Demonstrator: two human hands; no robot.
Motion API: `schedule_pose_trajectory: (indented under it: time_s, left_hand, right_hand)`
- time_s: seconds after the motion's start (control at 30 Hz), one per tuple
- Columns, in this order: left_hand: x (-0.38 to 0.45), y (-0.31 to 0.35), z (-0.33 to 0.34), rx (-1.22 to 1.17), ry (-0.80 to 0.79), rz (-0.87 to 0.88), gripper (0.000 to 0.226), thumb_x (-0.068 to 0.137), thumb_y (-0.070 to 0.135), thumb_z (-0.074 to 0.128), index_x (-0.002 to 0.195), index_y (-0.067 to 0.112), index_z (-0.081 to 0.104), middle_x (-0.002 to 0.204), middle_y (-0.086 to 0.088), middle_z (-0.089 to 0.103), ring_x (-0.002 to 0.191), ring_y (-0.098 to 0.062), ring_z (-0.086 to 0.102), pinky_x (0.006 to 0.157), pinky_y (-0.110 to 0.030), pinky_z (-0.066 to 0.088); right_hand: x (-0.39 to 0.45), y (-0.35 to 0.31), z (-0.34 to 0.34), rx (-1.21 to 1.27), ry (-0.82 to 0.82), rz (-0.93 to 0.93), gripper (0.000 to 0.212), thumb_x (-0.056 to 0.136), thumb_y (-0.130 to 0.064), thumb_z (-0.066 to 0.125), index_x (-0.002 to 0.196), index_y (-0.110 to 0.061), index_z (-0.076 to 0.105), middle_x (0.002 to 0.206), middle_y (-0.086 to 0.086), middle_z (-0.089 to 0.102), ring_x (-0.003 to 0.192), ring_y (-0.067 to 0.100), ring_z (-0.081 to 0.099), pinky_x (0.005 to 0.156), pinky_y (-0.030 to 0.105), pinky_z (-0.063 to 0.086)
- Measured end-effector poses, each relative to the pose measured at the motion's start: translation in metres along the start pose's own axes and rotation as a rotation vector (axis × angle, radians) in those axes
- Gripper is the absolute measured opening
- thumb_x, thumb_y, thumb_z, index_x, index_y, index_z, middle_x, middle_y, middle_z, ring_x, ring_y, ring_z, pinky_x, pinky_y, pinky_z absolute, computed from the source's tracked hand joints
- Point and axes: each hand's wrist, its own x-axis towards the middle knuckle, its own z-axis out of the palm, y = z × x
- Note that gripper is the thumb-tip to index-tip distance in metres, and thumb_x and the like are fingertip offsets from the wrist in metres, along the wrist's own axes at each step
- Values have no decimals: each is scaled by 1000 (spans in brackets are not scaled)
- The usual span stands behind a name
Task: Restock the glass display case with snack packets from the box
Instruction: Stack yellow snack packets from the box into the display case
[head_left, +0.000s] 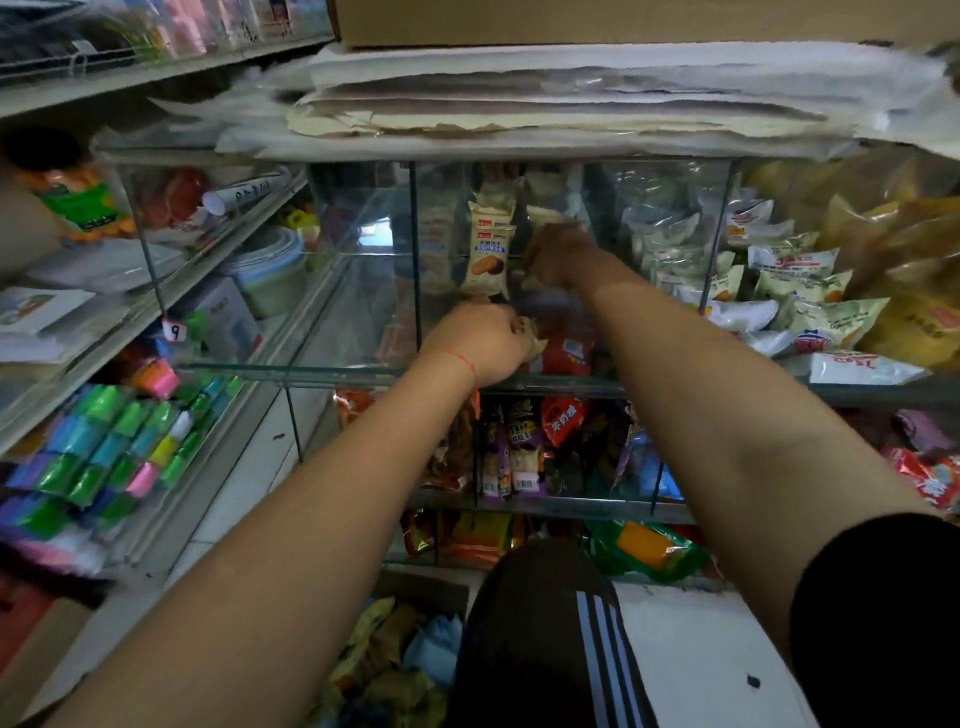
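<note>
On case edge, tag (174, 331) reads "9"

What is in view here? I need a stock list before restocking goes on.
glass case: one, clear, centre, several shelves.
cream packets: a few, upright, top middle compartment.
pale packets: many, white and green, heaped in the right compartment.
red packet: one, low in the middle compartment.
mixed packets: many, purple, red and orange, lower shelves.
box: one, brown, on the floor, packets inside.
papers: a stack, grey-white, on top of the case.
rolls: many, green, blue and pink, left shelf.
left hand: grips a cream packet at the case front.
right hand: reaches inside, grips a packet.
</note>
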Motion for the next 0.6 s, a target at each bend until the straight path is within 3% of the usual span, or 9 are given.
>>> schedule_pose_trajectory:
  time_s: [0.13,0.27,0.37,0.5,0.6]
  left_hand:
    - [6,-6,6,-6,6,4,44,94,43,45,130,20,56,137,-12,46,122,-29,46,99,-37,43]
    - [12,-7,1,-3,-7,19,47,91,44,51,132,19,53,138,-11,43,125,-29,42,95,-36,39]
    - [11,-9,2,-17,1,26,49,91,41,52,133,18,54,137,-13,44,126,-29,41,97,-34,38]
    - [6,-7,3,-4,2,49,46,93,38,50,133,15,54,136,-16,44,127,-30,39,96,-33,38]
    - [2,-7,3,-25,14,54,44,95,37,48,132,15,55,135,-17,45,127,-30,39,92,-33,38]
  right_hand:
    - [29,-10,14,116,-43,96,53,90,-33,57,139,-16,44,141,16,40,128,33,41,111,45,31]
    - [50,-14,34,64,-104,9,67,77,-33,56,141,-19,41,146,22,34,131,42,33,107,49,26]
    - [35,-14,25,139,-121,11,54,89,-20,51,143,-20,40,149,21,31,135,41,32,110,46,27]
    - [48,-6,37,249,-75,35,55,86,-24,55,138,-24,39,141,16,42,127,40,41,105,46,28]
    - [34,-10,34,257,-125,86,57,91,-22,49,146,-22,32,151,16,31,135,40,31,110,45,25]
